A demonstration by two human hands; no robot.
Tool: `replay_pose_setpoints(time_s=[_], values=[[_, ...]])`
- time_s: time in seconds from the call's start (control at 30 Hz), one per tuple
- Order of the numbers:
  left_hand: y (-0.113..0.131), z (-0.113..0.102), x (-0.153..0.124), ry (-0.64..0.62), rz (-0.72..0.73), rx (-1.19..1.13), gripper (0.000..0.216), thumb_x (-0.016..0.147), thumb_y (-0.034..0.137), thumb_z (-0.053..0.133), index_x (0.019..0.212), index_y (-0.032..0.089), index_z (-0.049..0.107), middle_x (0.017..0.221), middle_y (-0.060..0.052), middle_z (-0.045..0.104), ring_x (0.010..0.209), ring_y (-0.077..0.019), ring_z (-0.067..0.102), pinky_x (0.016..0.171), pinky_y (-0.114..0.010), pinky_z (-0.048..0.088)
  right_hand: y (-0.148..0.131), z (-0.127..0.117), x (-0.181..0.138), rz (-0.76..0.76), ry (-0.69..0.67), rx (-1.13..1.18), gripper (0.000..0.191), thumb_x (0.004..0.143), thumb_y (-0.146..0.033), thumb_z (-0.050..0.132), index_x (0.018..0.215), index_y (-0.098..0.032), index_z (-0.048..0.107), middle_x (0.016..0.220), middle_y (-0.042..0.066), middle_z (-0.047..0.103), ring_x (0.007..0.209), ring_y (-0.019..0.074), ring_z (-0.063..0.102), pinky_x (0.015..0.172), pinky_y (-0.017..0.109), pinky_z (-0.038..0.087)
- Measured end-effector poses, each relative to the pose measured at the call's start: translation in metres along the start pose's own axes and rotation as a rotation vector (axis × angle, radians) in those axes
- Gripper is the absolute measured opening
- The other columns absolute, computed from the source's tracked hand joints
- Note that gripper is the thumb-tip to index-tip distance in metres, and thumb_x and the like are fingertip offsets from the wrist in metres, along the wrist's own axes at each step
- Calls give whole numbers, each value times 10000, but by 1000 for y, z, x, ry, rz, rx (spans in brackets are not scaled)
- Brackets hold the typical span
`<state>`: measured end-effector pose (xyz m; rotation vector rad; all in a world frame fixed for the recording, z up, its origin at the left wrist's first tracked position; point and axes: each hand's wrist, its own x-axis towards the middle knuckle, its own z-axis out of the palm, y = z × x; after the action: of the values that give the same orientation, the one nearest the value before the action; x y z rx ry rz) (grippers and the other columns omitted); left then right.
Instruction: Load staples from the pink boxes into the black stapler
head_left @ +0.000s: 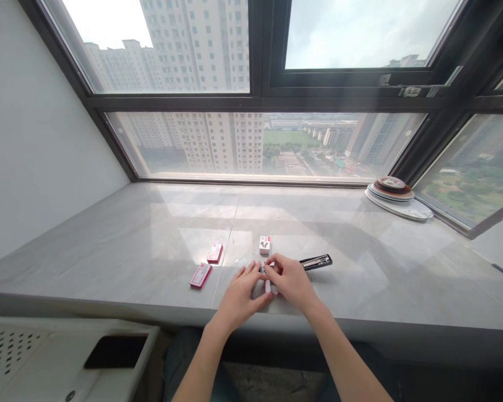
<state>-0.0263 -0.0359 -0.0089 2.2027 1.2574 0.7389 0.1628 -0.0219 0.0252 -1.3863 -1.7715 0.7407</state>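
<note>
On the ledge near its front edge, my left hand [242, 293] curves round a small white and pink box [268, 286], its thumb and fingertips at opposite ends. My right hand [288, 274] pinches close to the left fingertips, at a small silvery piece [264, 269]; the fingers partly cover it. A long black stapler [316, 262] lies opened out to the right, partly behind my right hand. Just beyond my hands stands a small white box [264, 245] with red print and a dark picture.
Two flat red and white boxes, one farther back [215, 253] and one nearer [200, 276], lie to the left. Stacked plates [392, 195] stand at the back right by the window [184, 142]. Below the ledge [121, 240], a white perforated plastic surface [54, 357] is at lower left.
</note>
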Motion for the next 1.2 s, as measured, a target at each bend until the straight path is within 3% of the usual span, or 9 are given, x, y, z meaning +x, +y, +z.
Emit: replay_pose_setpoints(time_s=[0.2,0.5,0.6,0.7,0.77,0.87,0.97,1.2], values=[[-4,2,-1,9,-16,0,297,908,419,691,1182,311,659,1628,-23,406,1558,-254,274,1281,-481,243,-1,-13,-15,-99,-59,-111,129,945,-341,585,912,-255,676,619,-41,591,576,140,524,598,258,351],[3,4,-3,54,-12,32,285,883,458,715,1118,304,671,1604,-29,448,1528,-276,346,1274,-512,241,52,-15,16,45,-68,211,275,897,-479,624,920,-207,659,582,-60,483,520,117,417,526,246,364],[8,4,1,105,-50,3,284,883,504,712,1073,298,672,1537,-32,533,1477,-282,424,1229,-486,328,68,-18,20,83,-74,303,312,883,-504,642,930,-197,655,587,-65,464,516,107,388,511,238,339],[16,8,17,216,-127,-9,196,983,437,576,1087,296,665,1277,-40,699,1257,-264,607,1068,-443,473,75,-21,21,94,-38,403,334,881,-520,655,932,-190,644,586,-72,433,522,99,352,512,233,307],[22,14,34,247,-120,5,211,995,366,544,1163,300,654,1198,-41,713,1140,-256,644,980,-418,505,77,-23,21,94,12,471,344,883,-526,658,938,-188,635,594,-68,444,537,98,355,535,235,314],[28,24,63,210,-36,28,289,974,317,567,1253,314,641,1231,-46,691,1137,-259,629,937,-390,503,79,-28,20,133,107,541,388,869,-565,661,953,-189,621,621,-54,485,535,97,349,530,237,302],[27,32,84,173,-23,26,249,980,309,542,1180,299,691,1104,-53,716,1061,-252,646,886,-369,502,83,-35,15,189,186,561,445,847,-618,657,979,-196,613,610,-59,462,503,93,294,487,239,242],[17,23,79,148,-105,-124,305,996,401,483,1049,234,733,970,-50,733,849,-208,654,776,-325,492,73,-63,-3,62,316,374,366,900,-559,645,939,-195,638,751,7,573,677,150,488,645,272,408]])
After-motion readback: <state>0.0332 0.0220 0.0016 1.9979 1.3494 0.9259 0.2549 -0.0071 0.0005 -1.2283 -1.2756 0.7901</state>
